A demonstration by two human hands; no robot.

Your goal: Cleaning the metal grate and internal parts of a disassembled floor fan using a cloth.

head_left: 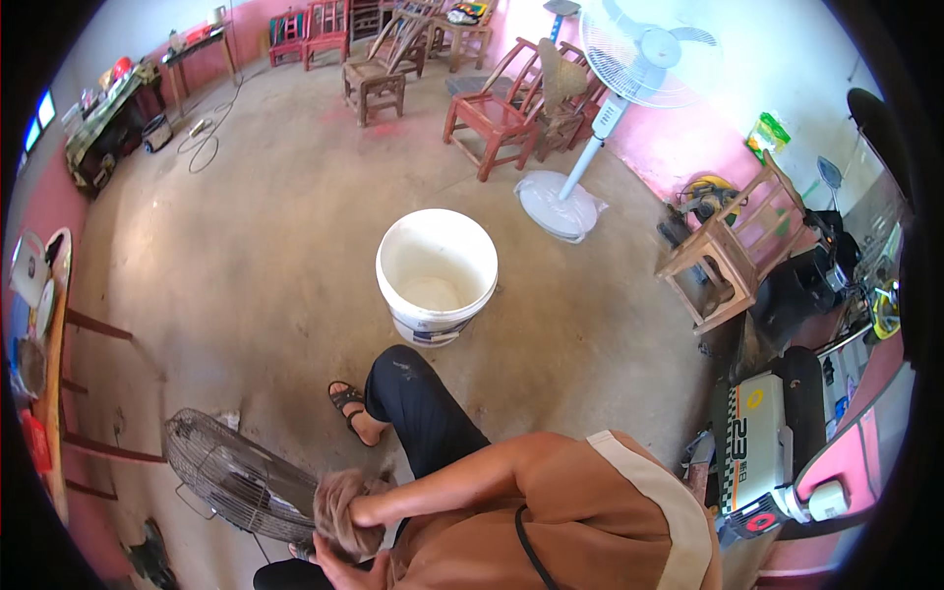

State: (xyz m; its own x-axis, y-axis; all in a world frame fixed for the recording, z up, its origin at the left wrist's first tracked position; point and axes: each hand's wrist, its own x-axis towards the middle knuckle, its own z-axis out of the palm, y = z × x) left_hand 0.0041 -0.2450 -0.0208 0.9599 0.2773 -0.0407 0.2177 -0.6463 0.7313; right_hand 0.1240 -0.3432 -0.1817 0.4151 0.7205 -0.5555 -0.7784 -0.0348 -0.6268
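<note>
Brown floor (256,285) spreads out where the right hand (366,510) grips a bunched cloth (337,503) beside a wire fan cage (234,474), the left hand (339,568) pressing beneath, its closure unclear; seemingly mid-squeeze, the next move calls for firm two-handed control.

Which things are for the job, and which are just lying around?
Probably for the job:
brown cloth, being held
wire cage, close beside it
white bucket, perhaps; it stands in front

Seem just lying around:
standing fan
red chair near it
wooden chair on the right
</note>
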